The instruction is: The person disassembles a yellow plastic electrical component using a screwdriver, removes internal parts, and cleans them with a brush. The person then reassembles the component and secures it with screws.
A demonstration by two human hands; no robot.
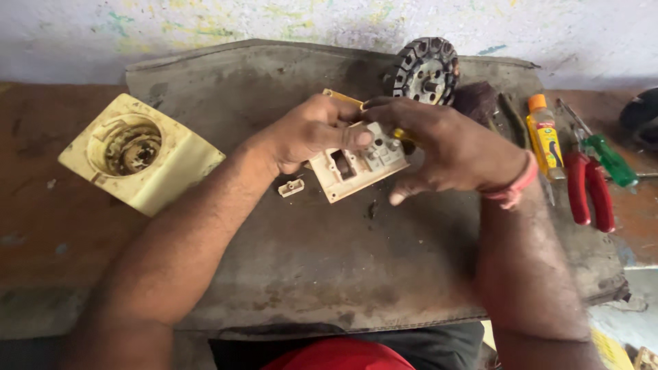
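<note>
both hands (384, 137) gripping cream switch plate (356, 164)

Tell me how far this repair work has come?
Done: the yellowish housing lies apart, the round motor part too. In hand: left hand steadies the switch plate; right hand works a yellow tool on it. Left: a small clip lies loose.
</note>
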